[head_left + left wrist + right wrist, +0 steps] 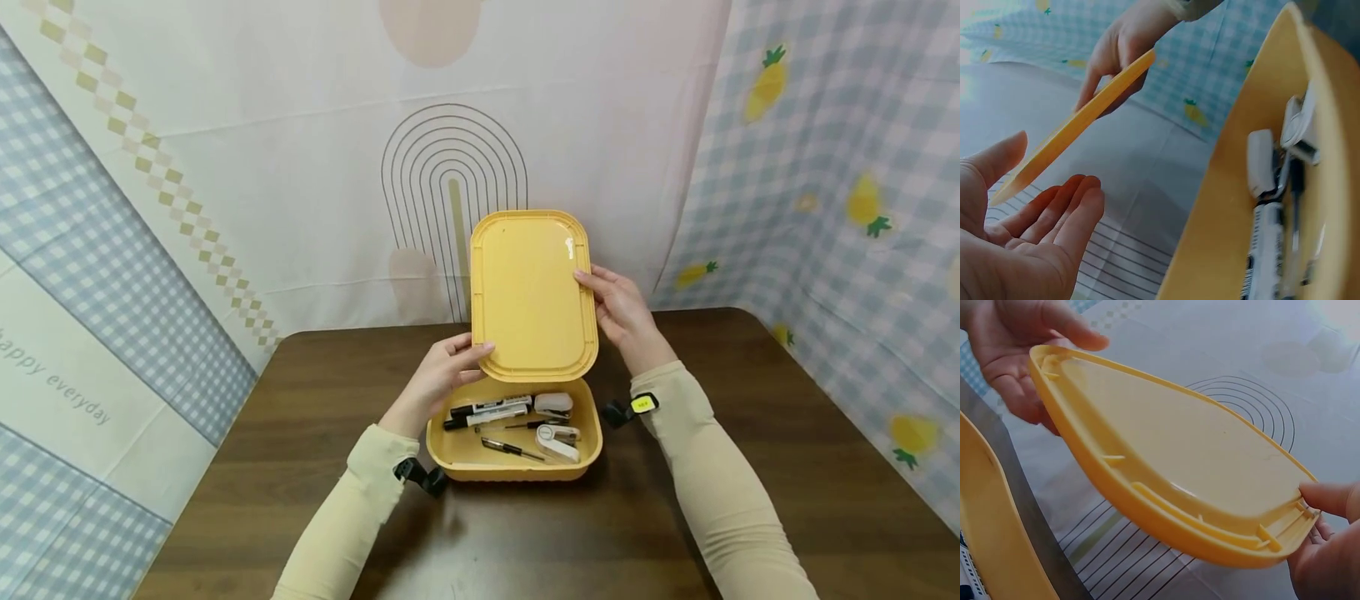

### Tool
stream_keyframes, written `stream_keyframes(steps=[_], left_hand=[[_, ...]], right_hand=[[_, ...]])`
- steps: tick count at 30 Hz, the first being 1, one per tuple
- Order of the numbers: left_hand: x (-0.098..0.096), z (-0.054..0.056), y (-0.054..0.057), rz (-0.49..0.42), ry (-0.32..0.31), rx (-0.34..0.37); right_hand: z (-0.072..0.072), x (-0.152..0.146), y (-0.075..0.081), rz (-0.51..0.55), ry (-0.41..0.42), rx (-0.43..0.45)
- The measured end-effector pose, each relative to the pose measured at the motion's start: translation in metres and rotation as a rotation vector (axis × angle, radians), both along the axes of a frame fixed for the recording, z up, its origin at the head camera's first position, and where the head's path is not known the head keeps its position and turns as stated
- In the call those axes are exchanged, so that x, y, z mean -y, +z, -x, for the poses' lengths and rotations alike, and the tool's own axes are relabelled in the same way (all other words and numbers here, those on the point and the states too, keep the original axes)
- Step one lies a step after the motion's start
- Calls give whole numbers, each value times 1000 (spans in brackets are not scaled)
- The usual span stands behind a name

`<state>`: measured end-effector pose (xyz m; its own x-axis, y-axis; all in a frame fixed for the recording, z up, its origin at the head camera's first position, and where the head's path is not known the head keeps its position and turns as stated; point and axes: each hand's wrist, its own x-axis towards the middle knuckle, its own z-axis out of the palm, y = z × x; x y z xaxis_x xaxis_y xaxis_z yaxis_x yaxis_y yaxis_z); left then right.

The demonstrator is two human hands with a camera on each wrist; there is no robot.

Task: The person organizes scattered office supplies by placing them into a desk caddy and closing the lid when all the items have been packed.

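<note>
A yellow plastic lid (534, 292) is held up on end above a yellow box (510, 473), its ribbed underside facing me. My right hand (622, 312) pinches the lid's right edge, thumb on the near face and fingers behind. At the lower left corner my left hand (442, 375) is spread, the corner lying between thumb and fingers. In the right wrist view the left thumb (1075, 328) stands apart from the lid's surface. Inside the box lie black-and-white markers (491, 408), slim pens (510, 450), a small pale stapler (553, 404) and a white round-ended item (557, 442).
The box stands on a dark wooden table (315, 417). A pale printed cloth (315, 192) hangs behind it, and a checked cloth with pineapples (847, 250) hangs on the right. Each wrist carries a small black camera, such as the left one (420, 475).
</note>
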<state>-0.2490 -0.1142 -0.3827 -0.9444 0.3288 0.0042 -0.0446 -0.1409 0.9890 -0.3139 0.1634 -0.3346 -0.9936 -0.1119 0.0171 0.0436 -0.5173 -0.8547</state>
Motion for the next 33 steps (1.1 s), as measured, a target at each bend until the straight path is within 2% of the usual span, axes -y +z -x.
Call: stream_keyframes(steps=[4,12,21,28,33], left_hand=[[-2,-5,-5,-37,8,28],[-5,-2,-4,-104,48,-23],[-2,0,0,-109,61,-41],[8,4,4,-42,51,-122],[19,9,10,-3,43,-204]], right_hand=[[0,2,0,31,-31,-7],[-1,9,0,46,-54,-1],[-3,9,-3,29,-39,-8],[-6,8,-3,-2,-11,-46],[-7,1,0,20,27,-76]])
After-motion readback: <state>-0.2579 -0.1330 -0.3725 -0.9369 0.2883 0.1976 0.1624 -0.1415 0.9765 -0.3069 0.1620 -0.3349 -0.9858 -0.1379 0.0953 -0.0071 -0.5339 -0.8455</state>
